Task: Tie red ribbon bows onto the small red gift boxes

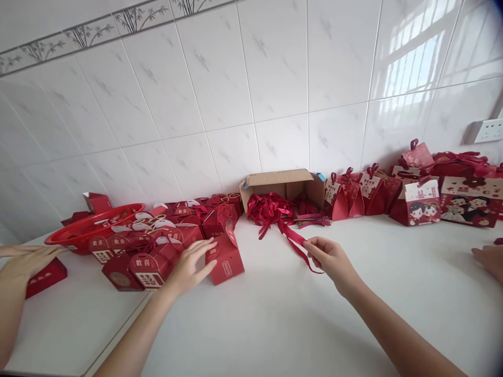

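My left hand (192, 266), its fingers apart, rests against the left side of a small red gift box (228, 261) on the white table. My right hand (326, 256) pinches the end of a dark red ribbon (296, 242) between thumb and fingers. That ribbon stretches back toward a heap of red ribbons (269, 207), which spills from an open cardboard box (281, 179) by the wall. A loose strand hangs below my right hand.
Many red gift boxes (149, 269) crowd the left, before a red basin (80, 235). More gift bags (422, 204) line the wall at right. Another person's hands (29, 259) hold a red box at far left; one more hand (489, 259) shows at the right edge.
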### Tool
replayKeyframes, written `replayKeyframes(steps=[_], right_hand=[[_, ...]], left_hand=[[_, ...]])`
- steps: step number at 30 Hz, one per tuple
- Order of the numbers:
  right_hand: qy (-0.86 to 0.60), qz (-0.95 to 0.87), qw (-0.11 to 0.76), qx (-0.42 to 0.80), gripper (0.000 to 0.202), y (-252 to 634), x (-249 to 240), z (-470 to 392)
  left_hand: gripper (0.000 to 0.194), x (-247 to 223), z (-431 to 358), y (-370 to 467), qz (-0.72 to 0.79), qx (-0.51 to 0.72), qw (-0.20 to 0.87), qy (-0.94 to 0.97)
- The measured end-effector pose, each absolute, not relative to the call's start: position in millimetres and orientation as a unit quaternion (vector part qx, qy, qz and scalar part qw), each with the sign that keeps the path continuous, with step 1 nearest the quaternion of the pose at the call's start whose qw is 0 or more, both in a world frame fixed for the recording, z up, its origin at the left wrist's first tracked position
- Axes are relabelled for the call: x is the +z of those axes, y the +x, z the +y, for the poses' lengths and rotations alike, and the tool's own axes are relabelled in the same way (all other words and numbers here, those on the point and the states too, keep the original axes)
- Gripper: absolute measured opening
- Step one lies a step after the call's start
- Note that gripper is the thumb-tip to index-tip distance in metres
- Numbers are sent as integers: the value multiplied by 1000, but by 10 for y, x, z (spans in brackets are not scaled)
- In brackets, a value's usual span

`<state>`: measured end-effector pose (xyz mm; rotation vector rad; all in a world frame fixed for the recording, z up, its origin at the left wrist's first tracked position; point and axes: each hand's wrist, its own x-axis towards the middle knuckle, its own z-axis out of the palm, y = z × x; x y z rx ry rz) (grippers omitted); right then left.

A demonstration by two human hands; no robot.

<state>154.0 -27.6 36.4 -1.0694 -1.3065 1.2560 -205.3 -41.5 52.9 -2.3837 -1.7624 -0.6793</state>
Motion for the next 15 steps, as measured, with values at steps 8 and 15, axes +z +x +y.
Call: replayKeyframes(steps=[8, 15], right_hand=[[-420, -560, 445, 558, 35, 1507, 375, -348], [-398, -541, 446, 591, 34, 1572, 460, -370]], left_hand=[[56, 409, -538, -1222, -436, -254, -202, -840], [53, 580, -473, -912, -434, -320, -248, -805]])
